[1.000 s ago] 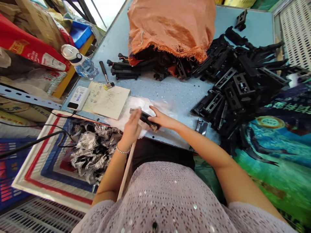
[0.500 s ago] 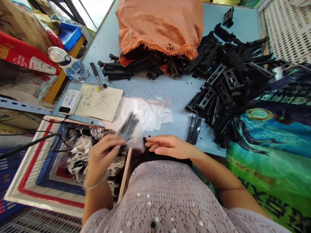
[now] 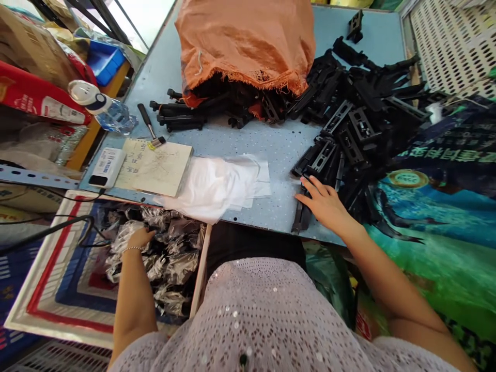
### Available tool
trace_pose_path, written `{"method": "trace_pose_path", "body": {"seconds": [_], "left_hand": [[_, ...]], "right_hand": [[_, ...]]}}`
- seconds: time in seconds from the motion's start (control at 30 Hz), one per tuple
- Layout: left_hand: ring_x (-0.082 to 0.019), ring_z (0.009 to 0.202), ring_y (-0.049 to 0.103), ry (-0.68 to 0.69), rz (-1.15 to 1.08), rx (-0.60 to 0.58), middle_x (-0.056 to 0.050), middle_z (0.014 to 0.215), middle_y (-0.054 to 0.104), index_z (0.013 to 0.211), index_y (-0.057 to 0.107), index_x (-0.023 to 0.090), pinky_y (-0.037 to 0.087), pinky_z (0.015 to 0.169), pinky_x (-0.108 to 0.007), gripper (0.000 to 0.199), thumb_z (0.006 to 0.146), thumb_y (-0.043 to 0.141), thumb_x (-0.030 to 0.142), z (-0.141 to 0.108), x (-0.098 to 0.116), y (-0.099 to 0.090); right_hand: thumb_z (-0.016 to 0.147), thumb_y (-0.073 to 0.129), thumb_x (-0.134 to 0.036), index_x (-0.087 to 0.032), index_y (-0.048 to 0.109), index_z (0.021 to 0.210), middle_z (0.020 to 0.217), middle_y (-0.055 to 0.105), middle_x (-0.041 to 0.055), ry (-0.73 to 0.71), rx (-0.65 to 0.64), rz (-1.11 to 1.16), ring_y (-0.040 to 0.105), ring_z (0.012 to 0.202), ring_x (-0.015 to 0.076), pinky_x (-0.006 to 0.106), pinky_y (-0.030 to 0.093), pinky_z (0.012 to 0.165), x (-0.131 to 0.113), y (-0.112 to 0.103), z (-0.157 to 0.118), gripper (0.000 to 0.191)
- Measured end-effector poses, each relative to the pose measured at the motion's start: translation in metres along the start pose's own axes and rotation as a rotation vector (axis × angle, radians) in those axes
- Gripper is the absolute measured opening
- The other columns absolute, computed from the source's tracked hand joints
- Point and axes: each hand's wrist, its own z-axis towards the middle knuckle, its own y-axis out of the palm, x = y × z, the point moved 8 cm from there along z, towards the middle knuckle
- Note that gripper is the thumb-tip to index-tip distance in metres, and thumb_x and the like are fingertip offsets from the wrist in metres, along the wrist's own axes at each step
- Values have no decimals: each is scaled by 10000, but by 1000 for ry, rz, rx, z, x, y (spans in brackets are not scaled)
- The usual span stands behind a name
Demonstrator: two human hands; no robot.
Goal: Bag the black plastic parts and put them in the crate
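My left hand (image 3: 140, 237) is down in the crate (image 3: 73, 326), among black parts wrapped in clear plastic bags (image 3: 180, 264). Its thumb points right, but the other fingers are mostly hidden, so what it holds, if anything, does not show. With fingers spread, my right hand (image 3: 324, 202) reaches over a black plastic part (image 3: 300, 219) at the table's front edge, beside a heap of similar black parts (image 3: 354, 129). Between my hands lies a stack of thin clear plastic bags (image 3: 217, 186), flat on the blue table (image 3: 248, 138).
An orange woven sack (image 3: 248, 41) spills black parts at the back. Left are a notepad (image 3: 158, 168), a brush (image 3: 149, 124), a white device (image 3: 108, 168) and a water bottle (image 3: 112, 113). A green-blue printed sack (image 3: 434, 258) stands at right.
My left hand has moved down and left into the crate, and the bagged part it held is no longer visible above the table. My right hand has swung right to the black parts.
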Motion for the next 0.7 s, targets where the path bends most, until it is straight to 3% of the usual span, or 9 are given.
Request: {"method": "trace_pose_path", "body": {"seconds": [0.03, 0.1, 0.2, 0.27, 0.33, 0.4, 0.5, 0.6, 0.7], "left_hand": [[-211, 579, 597, 35, -22, -7, -12, 465, 536, 526, 508, 203, 448, 605, -282, 403, 807, 593, 478, -7, 15, -7], [-204, 615, 624, 175, -152, 2, -27, 575, 629, 644, 624, 192, 467, 607, -287, 391, 847, 580, 524, -30, 63, -24], [-184, 672, 653, 596, -585, 71, -42, 748, 695, 897, 709, 184, 509, 630, -298, 402, 915, 554, 554, -85, 192, -45], [-165, 695, 663, 826, -814, 189, -90, 910, 703, 984, 698, 162, 548, 689, -325, 338, 947, 563, 470, -114, 283, -50], [-180, 833, 675, 855, -836, 262, -147, 1110, 660, 963, 683, 156, 554, 814, -351, 244, 900, 674, 392, -118, 358, -35], [-252, 983, 665, 843, -836, 306, -143, 1077, 646, 855, 671, 172, 534, 887, -390, 211, 806, 797, 334, -107, 404, -20], [-261, 960, 658, 872, -866, 278, -94, 868, 643, 710, 652, 199, 526, 879, -408, 202, 827, 776, 307, -84, 415, -12], [-204, 877, 648, 914, -928, 227, -71, 813, 650, 705, 677, 194, 522, 847, -377, 173, 853, 732, 264, -74, 388, -22], [-158, 796, 613, 890, -990, 240, -45, 813, 628, 667, 619, 184, 504, 771, -335, 205, 773, 789, 230, -76, 363, -30]], "right_hand": [[833, 510, -37, -209, 657, 1222, 1603, 413, 137, -47, -10, 25, 281, 1526, 367, 604, 352, 1132, -2, -1, 2, 449], [847, 614, -160, -174, 659, 1144, 1406, 604, 185, -65, -64, 135, 416, 1443, 387, 592, 369, 1119, -3, -3, 8, 300], [815, 735, -477, -180, 627, 1150, 1026, 733, 147, 206, -117, 476, 673, 1072, 383, 523, 526, 910, 9, 3, 23, 461], [807, 707, -608, -211, 606, 1195, 1036, 731, 114, 389, -24, 806, 696, 979, 341, 482, 556, 847, 14, 10, 38, 564], [857, 619, -647, -243, 606, 1213, 1145, 714, 86, 433, 114, 1190, 680, 1055, 303, 456, 559, 895, 12, 17, 56, 539], [883, 587, -637, -262, 629, 1183, 1167, 710, 55, 441, 185, 1539, 673, 1081, 265, 426, 569, 912, 10, 24, 69, 483], [830, 699, -594, -252, 680, 1090, 1035, 734, 40, 520, 116, 1887, 699, 906, 214, 360, 606, 771, 7, 32, 75, 430], [825, 730, -571, -230, 718, 1076, 1087, 739, 61, 524, -35, 2117, 685, 785, 174, 324, 604, 662, -9, 29, 78, 424], [836, 747, -503, -219, 731, 1083, 1143, 736, 67, 439, -183, 2256, 669, 753, 154, 311, 602, 631, -43, 27, 94, 377]]}}
